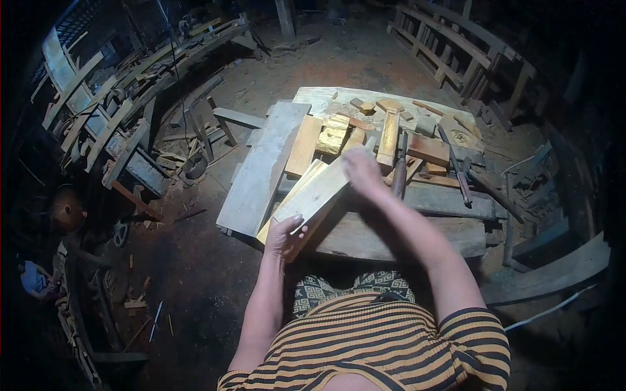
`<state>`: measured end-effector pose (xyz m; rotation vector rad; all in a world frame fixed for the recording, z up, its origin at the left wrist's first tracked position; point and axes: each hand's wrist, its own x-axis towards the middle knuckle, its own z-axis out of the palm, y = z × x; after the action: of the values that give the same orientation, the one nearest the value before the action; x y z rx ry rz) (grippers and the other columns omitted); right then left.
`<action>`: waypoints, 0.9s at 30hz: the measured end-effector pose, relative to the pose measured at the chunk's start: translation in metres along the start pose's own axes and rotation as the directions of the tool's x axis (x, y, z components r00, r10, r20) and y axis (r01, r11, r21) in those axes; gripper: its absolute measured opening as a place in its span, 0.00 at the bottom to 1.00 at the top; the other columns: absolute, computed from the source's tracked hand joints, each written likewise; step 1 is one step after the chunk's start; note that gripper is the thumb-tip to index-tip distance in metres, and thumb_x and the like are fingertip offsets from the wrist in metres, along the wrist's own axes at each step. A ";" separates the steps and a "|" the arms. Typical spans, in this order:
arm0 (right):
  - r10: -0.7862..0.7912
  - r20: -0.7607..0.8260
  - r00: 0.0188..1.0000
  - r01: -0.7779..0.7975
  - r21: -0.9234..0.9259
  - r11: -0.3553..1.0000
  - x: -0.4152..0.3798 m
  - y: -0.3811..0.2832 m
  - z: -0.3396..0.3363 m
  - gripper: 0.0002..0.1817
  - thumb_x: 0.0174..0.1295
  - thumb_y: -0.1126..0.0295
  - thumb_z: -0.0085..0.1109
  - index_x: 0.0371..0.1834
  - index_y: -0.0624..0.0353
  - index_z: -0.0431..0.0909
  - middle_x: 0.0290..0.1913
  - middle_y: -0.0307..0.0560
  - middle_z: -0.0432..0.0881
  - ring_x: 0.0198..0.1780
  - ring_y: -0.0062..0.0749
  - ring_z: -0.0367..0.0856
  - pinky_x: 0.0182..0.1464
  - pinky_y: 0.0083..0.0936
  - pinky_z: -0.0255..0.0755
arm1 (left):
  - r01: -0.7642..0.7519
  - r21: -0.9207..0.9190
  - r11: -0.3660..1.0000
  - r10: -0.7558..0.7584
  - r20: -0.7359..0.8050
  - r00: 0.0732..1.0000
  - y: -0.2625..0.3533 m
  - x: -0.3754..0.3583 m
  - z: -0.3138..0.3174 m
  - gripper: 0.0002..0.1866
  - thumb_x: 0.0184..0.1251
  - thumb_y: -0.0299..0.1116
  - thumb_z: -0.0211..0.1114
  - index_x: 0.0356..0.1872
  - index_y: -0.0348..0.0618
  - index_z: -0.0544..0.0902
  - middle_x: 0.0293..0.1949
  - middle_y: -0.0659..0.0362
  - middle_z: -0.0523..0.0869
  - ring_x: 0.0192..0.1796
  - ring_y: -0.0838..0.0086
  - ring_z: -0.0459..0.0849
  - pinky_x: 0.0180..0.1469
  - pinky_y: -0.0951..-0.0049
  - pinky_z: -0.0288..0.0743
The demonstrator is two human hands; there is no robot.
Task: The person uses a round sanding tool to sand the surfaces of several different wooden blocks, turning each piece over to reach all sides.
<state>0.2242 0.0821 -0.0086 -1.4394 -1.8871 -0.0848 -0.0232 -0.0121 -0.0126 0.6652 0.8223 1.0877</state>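
A pale wooden block [314, 190] slants away from me over the bench's near edge. My left hand [285, 236] is closed around its near end, thumb on the top face. At the far end my right hand [362, 168] lies over the block's upper corner, smeared by motion, so I cannot tell whether its fingers grip anything. Another yellowish board [301, 194] shows along the block's left side. Just beyond the hands lie a yellow block [332, 134] and a flat orange-brown piece [304, 144].
A long grey plank [261, 176] runs along the bench's left side. Several offcuts, a long yellow piece [389, 138], a reddish block [428, 150] and a dark metal bar [456, 168] lie to the right. Stacked timber [450, 42] stands at the back right. A person [36, 280] is at far left.
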 end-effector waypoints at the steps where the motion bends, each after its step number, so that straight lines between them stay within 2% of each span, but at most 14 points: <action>1: -0.023 -0.070 0.997 0.036 0.195 0.980 -0.017 -0.022 0.016 0.09 0.58 0.67 0.48 0.37 0.58 0.75 0.36 0.53 0.76 0.43 0.50 0.74 0.46 0.43 0.67 | -0.027 0.002 1.000 0.027 0.016 1.000 0.000 -0.003 0.002 0.21 0.54 0.27 0.65 0.50 0.41 0.72 0.36 0.58 0.80 0.28 0.74 0.79 0.23 0.79 0.74; 4: -0.387 0.240 0.890 0.279 0.384 0.880 -0.047 -0.113 -0.010 0.17 0.55 0.70 0.55 0.50 0.58 0.75 0.55 0.51 0.75 0.61 0.48 0.69 0.64 0.40 0.60 | -0.059 -0.020 0.998 0.061 0.121 0.991 -0.001 -0.003 0.004 0.23 0.55 0.25 0.63 0.54 0.40 0.71 0.39 0.57 0.81 0.33 0.74 0.81 0.31 0.77 0.77; 7: -0.503 0.195 0.842 0.400 0.400 0.825 -0.061 -0.134 -0.006 0.24 0.52 0.71 0.58 0.56 0.55 0.73 0.64 0.47 0.69 0.68 0.41 0.63 0.69 0.42 0.54 | 0.129 -0.407 0.904 -0.107 0.075 0.991 -0.013 0.001 0.003 0.24 0.56 0.30 0.65 0.55 0.45 0.69 0.40 0.59 0.79 0.37 0.73 0.79 0.41 0.71 0.79; 11: -0.481 -0.069 0.874 0.486 0.078 0.871 -0.008 -0.061 -0.012 0.15 0.46 0.74 0.50 0.40 0.56 0.75 0.44 0.49 0.78 0.48 0.47 0.76 0.49 0.43 0.67 | -0.199 -0.009 0.980 0.198 0.120 0.973 -0.025 0.000 -0.003 0.15 0.60 0.27 0.64 0.49 0.42 0.76 0.30 0.66 0.77 0.29 0.82 0.75 0.30 0.79 0.70; 13: -0.271 0.127 0.954 0.269 0.038 0.963 0.018 -0.015 -0.039 0.14 0.51 0.72 0.49 0.42 0.55 0.76 0.45 0.49 0.79 0.51 0.45 0.75 0.52 0.44 0.66 | -0.219 0.005 0.976 0.217 0.100 0.971 -0.022 -0.003 0.002 0.15 0.60 0.28 0.65 0.48 0.42 0.77 0.30 0.66 0.77 0.28 0.83 0.74 0.29 0.80 0.69; 15: -0.107 -0.081 0.991 0.104 -0.048 0.993 0.028 0.008 -0.044 0.13 0.59 0.66 0.48 0.43 0.53 0.78 0.47 0.45 0.79 0.57 0.40 0.70 0.56 0.45 0.63 | -0.226 0.032 0.974 0.223 0.093 0.970 -0.021 -0.004 0.005 0.15 0.59 0.28 0.65 0.48 0.42 0.77 0.29 0.66 0.77 0.26 0.83 0.74 0.27 0.80 0.68; 18: -0.050 0.047 0.998 0.054 -0.089 0.995 0.025 -0.010 -0.050 0.11 0.55 0.67 0.49 0.39 0.54 0.79 0.43 0.46 0.80 0.52 0.42 0.74 0.53 0.44 0.66 | -0.228 0.153 0.962 0.223 0.051 0.974 -0.020 -0.005 0.004 0.15 0.59 0.30 0.65 0.47 0.42 0.78 0.30 0.66 0.78 0.26 0.84 0.74 0.26 0.82 0.67; 20: -0.317 0.192 0.929 0.336 -0.076 0.939 0.010 -0.061 -0.041 0.05 0.43 0.70 0.52 0.22 0.57 0.77 0.28 0.48 0.79 0.30 0.47 0.78 0.35 0.39 0.71 | -0.239 0.249 0.938 0.227 0.075 0.971 -0.026 -0.002 -0.002 0.15 0.59 0.31 0.66 0.47 0.42 0.78 0.32 0.64 0.80 0.28 0.84 0.76 0.27 0.82 0.70; 21: -0.461 0.002 0.888 0.461 0.001 0.888 -0.012 -0.094 -0.038 0.03 0.42 0.71 0.52 0.20 0.57 0.75 0.26 0.48 0.78 0.29 0.47 0.77 0.34 0.40 0.70 | -0.257 0.218 0.941 0.242 0.095 0.966 -0.032 0.003 -0.007 0.16 0.59 0.32 0.66 0.48 0.41 0.78 0.32 0.64 0.81 0.28 0.84 0.77 0.28 0.83 0.71; 22: -0.401 0.405 0.822 0.393 0.106 0.913 -0.027 -0.120 -0.037 0.11 0.47 0.70 0.56 0.35 0.58 0.73 0.38 0.50 0.76 0.44 0.45 0.76 0.49 0.43 0.65 | -0.253 0.221 0.942 0.237 0.098 0.967 -0.039 0.008 -0.013 0.16 0.59 0.32 0.66 0.48 0.41 0.78 0.32 0.64 0.81 0.28 0.84 0.77 0.28 0.83 0.71; 23: -0.538 0.177 0.824 0.517 0.155 0.842 -0.052 -0.136 -0.034 0.17 0.48 0.67 0.59 0.43 0.56 0.74 0.49 0.47 0.76 0.56 0.41 0.73 0.56 0.41 0.63 | -0.528 0.349 0.774 0.494 0.189 0.849 -0.046 0.013 -0.020 0.16 0.59 0.32 0.66 0.48 0.41 0.78 0.32 0.64 0.81 0.29 0.84 0.77 0.29 0.83 0.71; 25: -0.529 0.305 0.792 0.487 0.207 0.848 -0.058 -0.144 -0.031 0.20 0.49 0.65 0.62 0.48 0.52 0.75 0.55 0.43 0.75 0.63 0.36 0.68 0.61 0.40 0.61 | -0.767 0.420 0.486 0.696 0.344 0.630 -0.049 0.019 -0.026 0.19 0.58 0.32 0.66 0.51 0.40 0.77 0.33 0.65 0.80 0.32 0.83 0.76 0.33 0.82 0.71; 26: -0.526 0.342 0.779 0.480 0.214 0.851 -0.050 -0.137 -0.032 0.20 0.49 0.65 0.62 0.47 0.51 0.75 0.55 0.44 0.75 0.63 0.35 0.68 0.60 0.39 0.61 | -0.763 0.427 0.485 0.694 0.342 0.633 -0.052 0.016 -0.032 0.19 0.58 0.32 0.66 0.51 0.40 0.77 0.33 0.65 0.80 0.32 0.83 0.76 0.33 0.82 0.71; 27: -0.504 0.316 0.804 0.484 0.147 0.863 -0.040 -0.120 -0.036 0.18 0.47 0.68 0.60 0.44 0.52 0.77 0.51 0.46 0.77 0.59 0.38 0.71 0.58 0.38 0.63 | -0.552 0.360 0.752 0.502 0.229 0.834 -0.041 0.007 -0.020 0.22 0.58 0.32 0.66 0.54 0.40 0.76 0.33 0.65 0.80 0.31 0.84 0.76 0.33 0.82 0.71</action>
<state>0.1433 -0.0111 0.0382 -0.9238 -2.5029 -0.0251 -0.0182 -0.0177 -0.0583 1.3771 0.7852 1.3777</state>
